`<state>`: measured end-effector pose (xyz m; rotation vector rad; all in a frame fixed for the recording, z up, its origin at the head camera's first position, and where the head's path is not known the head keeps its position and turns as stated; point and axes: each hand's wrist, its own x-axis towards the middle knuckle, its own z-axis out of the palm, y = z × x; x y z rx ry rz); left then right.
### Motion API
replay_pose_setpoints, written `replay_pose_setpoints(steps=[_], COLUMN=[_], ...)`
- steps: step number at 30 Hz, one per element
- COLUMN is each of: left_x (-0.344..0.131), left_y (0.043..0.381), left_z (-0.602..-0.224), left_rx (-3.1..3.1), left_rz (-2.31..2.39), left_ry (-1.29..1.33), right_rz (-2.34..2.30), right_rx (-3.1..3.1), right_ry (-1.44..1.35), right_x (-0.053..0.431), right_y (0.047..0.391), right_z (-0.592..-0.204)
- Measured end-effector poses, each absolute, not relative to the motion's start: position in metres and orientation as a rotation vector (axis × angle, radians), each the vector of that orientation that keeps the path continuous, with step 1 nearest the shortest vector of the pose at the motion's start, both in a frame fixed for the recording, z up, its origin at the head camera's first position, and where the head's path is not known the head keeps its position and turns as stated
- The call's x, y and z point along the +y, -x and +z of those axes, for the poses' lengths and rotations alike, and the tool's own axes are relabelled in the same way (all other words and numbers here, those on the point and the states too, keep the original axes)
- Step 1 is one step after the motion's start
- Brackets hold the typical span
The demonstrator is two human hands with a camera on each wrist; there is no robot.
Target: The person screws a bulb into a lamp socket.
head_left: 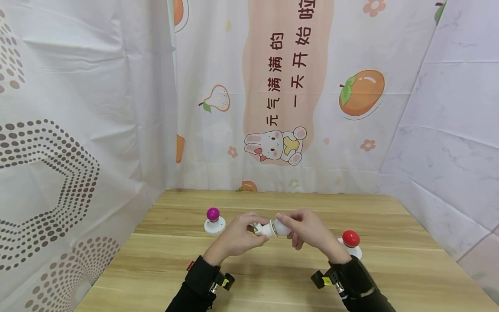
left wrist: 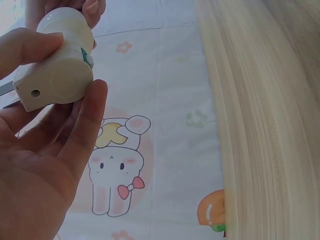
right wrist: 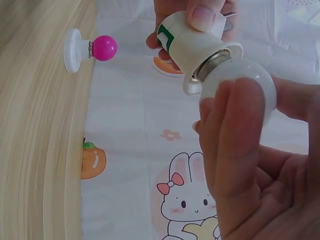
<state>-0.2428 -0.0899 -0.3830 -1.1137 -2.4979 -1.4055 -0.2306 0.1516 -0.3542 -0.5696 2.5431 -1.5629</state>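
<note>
My left hand point(head_left: 238, 237) grips a white plug-in lamp socket point(head_left: 266, 229) between thumb and fingers. On the socket's side is a green switch point(right wrist: 166, 39), and metal prongs point(right wrist: 229, 24) stick out near the left thumb in the right wrist view. A white round light bulb point(right wrist: 252, 71) is held by the fingers and thumb of my right hand point(head_left: 312, 232). The bulb's metal screw base sits at the socket's mouth, with some of the metal still showing. Both things are held above the table, end to end.
A magenta bulb point(head_left: 213, 214) stands in a round white base point(head_left: 213, 227) on the wooden table point(head_left: 265, 277), left of my left hand. Behind my right wrist a red bulb point(head_left: 351, 238) stands in another white base point(head_left: 355, 251). Printed curtains point(head_left: 210, 143) surround the table.
</note>
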Motion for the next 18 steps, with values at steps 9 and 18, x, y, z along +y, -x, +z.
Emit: replay_pose_setpoints(steps=[9,18], left_x=[-0.091,-0.093], left_y=[0.244,0.244], left_z=[-0.384,-0.384], left_rx=[-2.479,-2.467], left_rz=[-1.408,-1.427], left_ry=[1.120,1.129], right_rz=[-1.571,-1.593], right_rx=[2.548,2.469], right_ry=[0.725,1.150], right_x=[0.157,0.164], right_y=[0.230,0.230], right_z=[-0.352,-0.355])
